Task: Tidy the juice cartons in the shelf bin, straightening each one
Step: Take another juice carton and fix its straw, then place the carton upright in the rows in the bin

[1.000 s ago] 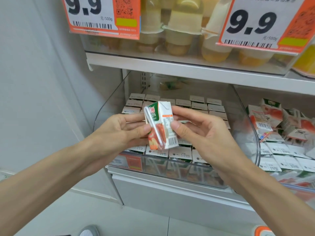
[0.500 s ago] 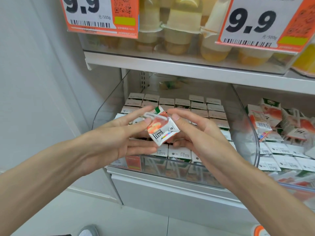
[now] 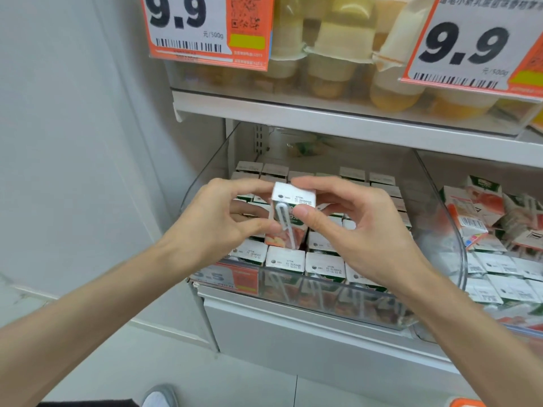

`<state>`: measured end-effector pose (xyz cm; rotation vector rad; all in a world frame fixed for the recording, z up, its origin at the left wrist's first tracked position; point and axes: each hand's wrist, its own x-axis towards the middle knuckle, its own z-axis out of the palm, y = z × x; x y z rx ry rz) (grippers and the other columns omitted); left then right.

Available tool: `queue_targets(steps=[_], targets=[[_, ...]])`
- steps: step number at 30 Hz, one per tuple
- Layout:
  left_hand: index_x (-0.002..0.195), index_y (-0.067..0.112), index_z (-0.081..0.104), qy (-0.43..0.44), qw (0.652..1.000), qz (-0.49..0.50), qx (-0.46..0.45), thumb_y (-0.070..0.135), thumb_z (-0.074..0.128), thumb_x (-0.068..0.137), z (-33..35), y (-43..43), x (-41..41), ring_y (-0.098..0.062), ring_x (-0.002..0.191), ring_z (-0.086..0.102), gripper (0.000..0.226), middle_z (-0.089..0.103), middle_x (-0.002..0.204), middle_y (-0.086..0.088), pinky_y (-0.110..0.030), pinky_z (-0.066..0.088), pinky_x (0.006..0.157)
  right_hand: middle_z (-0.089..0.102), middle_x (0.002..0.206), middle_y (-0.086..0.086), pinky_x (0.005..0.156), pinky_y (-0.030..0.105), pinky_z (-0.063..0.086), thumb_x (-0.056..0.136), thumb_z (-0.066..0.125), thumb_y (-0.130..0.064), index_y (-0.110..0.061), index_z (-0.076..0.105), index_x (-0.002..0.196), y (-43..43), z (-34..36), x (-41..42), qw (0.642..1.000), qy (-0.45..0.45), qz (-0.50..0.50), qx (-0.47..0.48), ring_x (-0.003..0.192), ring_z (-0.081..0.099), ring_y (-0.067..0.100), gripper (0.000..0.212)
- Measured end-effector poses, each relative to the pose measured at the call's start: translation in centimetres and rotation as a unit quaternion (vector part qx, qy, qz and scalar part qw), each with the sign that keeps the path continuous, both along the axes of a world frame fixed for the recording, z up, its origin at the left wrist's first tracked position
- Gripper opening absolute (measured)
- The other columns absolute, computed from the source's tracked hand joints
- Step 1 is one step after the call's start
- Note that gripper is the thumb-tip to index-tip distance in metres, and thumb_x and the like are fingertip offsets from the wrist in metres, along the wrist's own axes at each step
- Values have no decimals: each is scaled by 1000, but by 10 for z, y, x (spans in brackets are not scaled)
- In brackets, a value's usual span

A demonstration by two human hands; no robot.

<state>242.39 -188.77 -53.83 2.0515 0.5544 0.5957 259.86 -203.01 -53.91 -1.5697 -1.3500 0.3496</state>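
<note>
Both grips on one juice carton (image 3: 285,227): left grip (image 3: 217,224) pinches its left side, right grip (image 3: 349,233) its right, thumb on the front. Long axis vertical, top face up. Shelf bin (image 3: 457,259) rows (image 3: 323,267) sit directly below the grips, so a straight drop probably seats it.

Left hand (image 3: 214,224), right hand (image 3: 352,230) (both pinching), raised

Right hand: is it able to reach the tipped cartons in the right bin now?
Probably not yet: right hand and left hand both pinch the carton, and the clear bin's wall stands between it and the tipped cartons.
</note>
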Motion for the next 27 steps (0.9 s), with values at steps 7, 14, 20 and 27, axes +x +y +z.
queue_targets(steps=[7,14,20,27], targets=[[132,41,68,184,951,23,248,28,84,90,-2,21,-12,0,112,64,46,70,123,22,-34,51,103,76,113,-21,97,24,56,93,76,-37,-33,74,127,-2,-9,9,995,-81,-25,-45,105,70,1,34],[132,35,70,243,928,3,283,33,79,94,-6,32,-8,-11,121,62,39,68,132,17,-32,47,100,54,119,-20,95,12,33,100,65,-44,-30,70,131,2,-24,8,958,-231,-12,-171,119,47,1,34],[128,28,68,270,914,-39,301,36,80,92,0,41,-2,-12,109,57,39,60,123,11,-31,45,96,55,119,-19,99,20,32,102,62,-44,-36,70,131,4,-26,12,958,-218,-14,-186,123,45,3,31],[125,29,72,278,916,-78,279,44,82,89,2,43,13,-2,88,50,40,57,103,16,-21,36,80,54,117,-22,98,21,33,97,65,-53,-39,71,127,3,-27,12,961,-214,-14,-173,122,44,2,34]])
